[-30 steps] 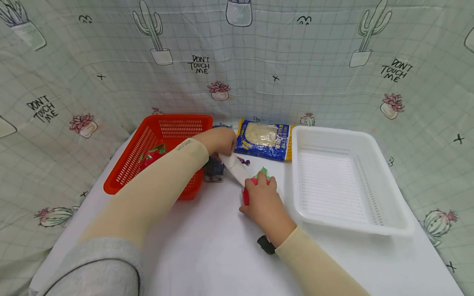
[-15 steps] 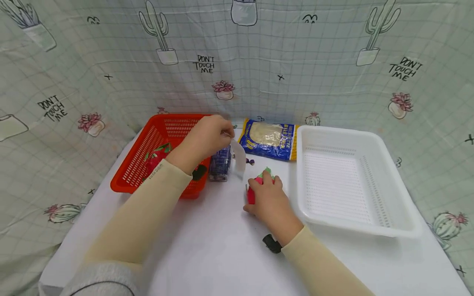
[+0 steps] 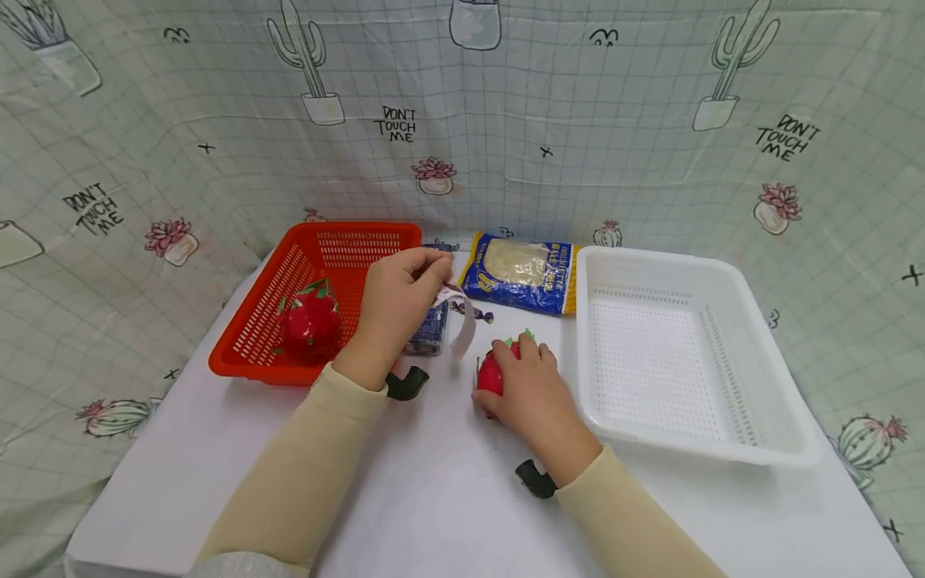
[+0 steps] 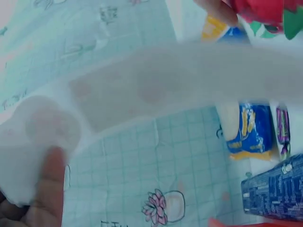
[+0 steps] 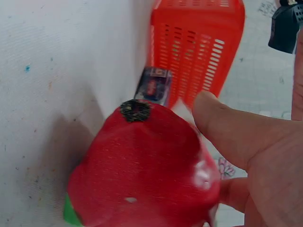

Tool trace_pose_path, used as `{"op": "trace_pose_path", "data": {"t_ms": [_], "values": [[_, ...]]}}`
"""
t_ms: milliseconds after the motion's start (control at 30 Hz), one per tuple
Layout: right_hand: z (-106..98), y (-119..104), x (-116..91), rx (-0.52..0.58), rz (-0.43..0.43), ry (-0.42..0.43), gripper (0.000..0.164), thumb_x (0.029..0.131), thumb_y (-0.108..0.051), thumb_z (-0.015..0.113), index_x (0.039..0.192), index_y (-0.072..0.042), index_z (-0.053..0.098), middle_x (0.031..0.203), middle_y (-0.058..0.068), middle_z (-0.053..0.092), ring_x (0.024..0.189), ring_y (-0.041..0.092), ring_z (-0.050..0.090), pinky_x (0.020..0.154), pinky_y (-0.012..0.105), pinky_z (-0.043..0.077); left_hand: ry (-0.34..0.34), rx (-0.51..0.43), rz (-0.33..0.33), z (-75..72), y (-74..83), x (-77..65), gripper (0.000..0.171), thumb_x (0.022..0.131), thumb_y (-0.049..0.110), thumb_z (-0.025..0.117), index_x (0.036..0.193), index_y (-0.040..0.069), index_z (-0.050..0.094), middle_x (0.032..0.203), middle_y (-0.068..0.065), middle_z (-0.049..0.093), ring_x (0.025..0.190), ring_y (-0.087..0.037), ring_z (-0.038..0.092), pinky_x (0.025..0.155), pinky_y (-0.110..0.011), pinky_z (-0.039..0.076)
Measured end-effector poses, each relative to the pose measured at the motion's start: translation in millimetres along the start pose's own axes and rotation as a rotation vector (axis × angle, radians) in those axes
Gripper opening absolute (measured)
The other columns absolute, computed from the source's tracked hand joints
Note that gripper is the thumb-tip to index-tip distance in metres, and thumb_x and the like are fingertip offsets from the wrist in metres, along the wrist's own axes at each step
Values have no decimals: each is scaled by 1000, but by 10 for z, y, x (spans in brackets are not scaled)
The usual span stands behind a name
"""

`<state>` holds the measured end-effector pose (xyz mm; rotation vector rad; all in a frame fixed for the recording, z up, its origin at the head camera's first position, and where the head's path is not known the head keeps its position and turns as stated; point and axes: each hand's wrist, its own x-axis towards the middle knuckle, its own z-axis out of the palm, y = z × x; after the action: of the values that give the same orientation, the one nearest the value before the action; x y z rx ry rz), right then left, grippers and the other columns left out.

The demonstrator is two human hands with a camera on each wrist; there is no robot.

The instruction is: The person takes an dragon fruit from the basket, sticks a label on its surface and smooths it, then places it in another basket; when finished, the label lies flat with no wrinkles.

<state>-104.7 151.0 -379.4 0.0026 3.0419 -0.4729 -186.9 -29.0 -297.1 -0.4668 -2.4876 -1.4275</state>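
My left hand (image 3: 401, 301) pinches one end of a white paper strip (image 3: 466, 325). The strip's loose end curls down above the table, and faint round marks show on the strip (image 4: 156, 82) in the left wrist view. My right hand (image 3: 531, 397) grips a red dragon fruit (image 3: 490, 375) with green leaf tips, thumb on one side and fingers over the top. In the right wrist view the fruit (image 5: 142, 165) has a dark spot at its end. A blue printed box (image 3: 431, 329) lies partly hidden behind my left hand.
An orange-red basket (image 3: 354, 241) at left contains another dragon fruit (image 3: 311, 321). A blue and yellow food packet (image 3: 516, 269) lies at the back, near a purple-wrapped candy (image 3: 477, 314). At right stands a white basket (image 3: 643, 361). A patterned cloth (image 3: 506, 104) hangs behind.
The strip stretched from my left hand to the dragon fruit; its end now hangs free. My left hand rose, then turned and came nearer. My right hand keeps its hold on the fruit.
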Motion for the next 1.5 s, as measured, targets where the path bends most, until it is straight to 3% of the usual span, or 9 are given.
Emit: {"op": "trace_pose_path", "data": {"t_ms": [100, 300, 467, 600, 767, 900, 1100, 1300, 1500], "values": [[-31, 4, -12, -4, -15, 27, 78, 93, -51, 79, 156, -14, 51, 160, 26, 43, 145, 51, 42, 104, 61, 58, 28, -45, -65, -29, -19, 12, 21, 100, 16, 75, 120, 13, 80, 116, -6, 79, 107, -22, 71, 97, -39, 62], [-151, 0, -40, 1, -6, 54, 74, 96, -47, 75, 156, -10, 51, 159, 26, 45, 145, 51, 43, 100, 63, 59, -75, -142, -268, -61, -78, 69, 33, 99, 9, 75, 130, 21, 76, 134, -3, 72, 124, -23, 67, 102, -40, 61], [-269, -12, -65, 61, -2, 47, 73, 95, -42, 77, 156, -10, 52, 155, 22, 52, 141, 45, 51, 95, 61, 62, -106, -352, -428, -49, -154, 63, 44, 98, -3, 69, 134, 23, 75, 143, -1, 65, 132, -23, 57, 102, -36, 61], [-353, 6, -98, 111, -20, 57, 67, 97, -39, 75, 155, -10, 54, 151, 19, 57, 136, 42, 57, 98, 60, 61, -102, -595, -472, 23, -231, 18, 46, 95, -10, 58, 131, 13, 74, 140, -4, 65, 126, -21, 56, 92, -25, 59], [-433, 36, -121, 171, -13, 82, 60, 101, -38, 68, 153, -12, 56, 150, 18, 59, 133, 41, 61, 100, 60, 60, -53, -834, -500, 185, -299, -34, 23, 105, 8, 60, 120, 0, 75, 117, -9, 72, 105, -21, 67, 87, -23, 63], [-486, 61, -132, 204, 3, 105, 59, 100, -37, 69, 153, -13, 57, 151, 16, 58, 134, 40, 60, 97, 59, 62, 22, -731, -445, 281, -311, -61, 20, 103, 21, 73, 119, 11, 78, 108, -7, 72, 98, -18, 69, 84, -24, 64], [-613, 137, -149, 230, -16, 145, 58, 102, -37, 67, 154, -13, 56, 152, 16, 57, 135, 39, 60, 101, 60, 59, 104, -670, -319, 351, -224, -43, 50, 96, 1, 76, 141, 21, 67, 138, -4, 65, 105, -23, 67, 93, -26, 63], [-790, 195, -120, 277, -65, 208, 55, 104, -36, 65, 154, -14, 56, 151, 14, 58, 120, 36, 68, 97, 55, 62, 68, -746, -319, 421, -135, 10, 76, 92, -12, 71, 153, 32, 56, 158, -2, 55, 130, -24, 67, 102, -36, 61], [-937, 197, -63, 374, -58, 210, 55, 105, -35, 65, 156, -19, 54, 151, 15, 61, 126, 40, 69, 101, 56, 61, -9, -567, -250, 477, -43, -41, 88, 93, -14, 67, 157, 43, 48, 173, 5, 35, 115, -24, 69, 88, -37, 66]]}}
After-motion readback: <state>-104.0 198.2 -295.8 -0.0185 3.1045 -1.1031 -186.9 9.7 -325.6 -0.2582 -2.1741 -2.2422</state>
